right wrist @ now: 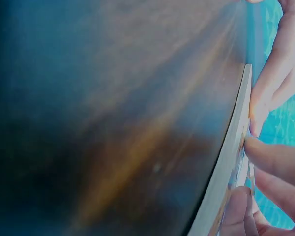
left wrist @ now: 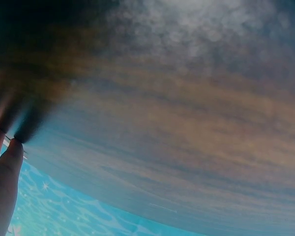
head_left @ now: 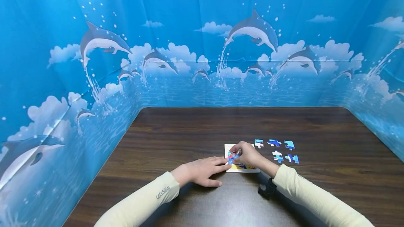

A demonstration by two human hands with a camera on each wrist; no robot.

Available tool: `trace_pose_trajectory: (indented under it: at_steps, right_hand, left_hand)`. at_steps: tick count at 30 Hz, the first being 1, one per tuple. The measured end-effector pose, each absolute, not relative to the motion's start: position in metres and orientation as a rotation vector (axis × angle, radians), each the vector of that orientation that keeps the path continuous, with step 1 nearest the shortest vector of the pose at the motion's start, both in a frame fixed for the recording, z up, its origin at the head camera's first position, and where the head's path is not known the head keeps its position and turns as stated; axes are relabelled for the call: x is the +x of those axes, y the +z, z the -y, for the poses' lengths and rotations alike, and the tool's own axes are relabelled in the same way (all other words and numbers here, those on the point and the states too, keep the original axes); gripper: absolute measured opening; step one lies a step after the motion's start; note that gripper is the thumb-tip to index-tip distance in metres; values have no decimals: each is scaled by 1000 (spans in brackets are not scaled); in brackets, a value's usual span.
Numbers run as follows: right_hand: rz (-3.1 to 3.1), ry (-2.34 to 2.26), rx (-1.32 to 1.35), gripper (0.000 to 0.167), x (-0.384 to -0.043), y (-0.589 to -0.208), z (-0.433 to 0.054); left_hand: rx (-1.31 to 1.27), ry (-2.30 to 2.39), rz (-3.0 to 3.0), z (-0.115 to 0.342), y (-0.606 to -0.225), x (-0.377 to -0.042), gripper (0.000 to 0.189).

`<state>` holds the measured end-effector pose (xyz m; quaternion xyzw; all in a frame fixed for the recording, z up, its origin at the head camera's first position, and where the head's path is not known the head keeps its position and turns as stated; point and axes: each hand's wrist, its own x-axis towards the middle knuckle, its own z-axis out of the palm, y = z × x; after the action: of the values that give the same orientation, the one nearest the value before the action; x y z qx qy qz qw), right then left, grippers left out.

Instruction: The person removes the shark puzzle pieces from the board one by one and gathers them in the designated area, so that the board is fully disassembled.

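Note:
A small white-bordered puzzle board [head_left: 243, 171] lies on the table, its picture partly filled with red, blue and yellow pieces. Over its upper left part, my right hand [head_left: 249, 154] pinches a puzzle piece [right wrist: 251, 177] between thumb and fingers, close against the board's surface. The hand covers much of the board in the head view. My left hand [head_left: 203, 171] rests palm down with fingers spread, its fingertips at the board's left edge. In the left wrist view only a few left fingers [left wrist: 7, 169] show at the lower left.
Several loose blue-and-white puzzle pieces [head_left: 274, 143] lie right of the board in two rows. A dark device [head_left: 267, 189] sits at the right wrist. The dark wood table [head_left: 176, 129] is enclosed by a blue dolphin-print curtain [head_left: 183, 16].

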<state>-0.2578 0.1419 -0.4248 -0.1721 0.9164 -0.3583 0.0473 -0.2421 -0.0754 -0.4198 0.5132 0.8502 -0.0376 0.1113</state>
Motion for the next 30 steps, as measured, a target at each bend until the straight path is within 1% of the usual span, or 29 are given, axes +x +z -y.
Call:
trace_pose_trajectory:
  at_steps: [7,14,20,25,30]
  right_hand:
    - [-2773,-1055,-446,26,-259,-422,-142]
    - [-2833,-1059,-440,26,-259,-420,-146]
    - [-2714,-1265,-417,27,-263,-416,-163]
    - [-2576,-1452,-410,32,-264,-414,-180]
    - [-2538,-1490,-423,33,-262,-412,-192]
  left_hand:
    - [1503,-104,-2483,75,-418,-242,63]
    - [1505,-92,-2475,74,-419,-241,62]
    - [1503,-102,-2479,76,-419,-242,63]
    - [1490,-97,-2471,77,-419,-242,63]
    - [1491,-89,-2473,76,-417,-241,63]
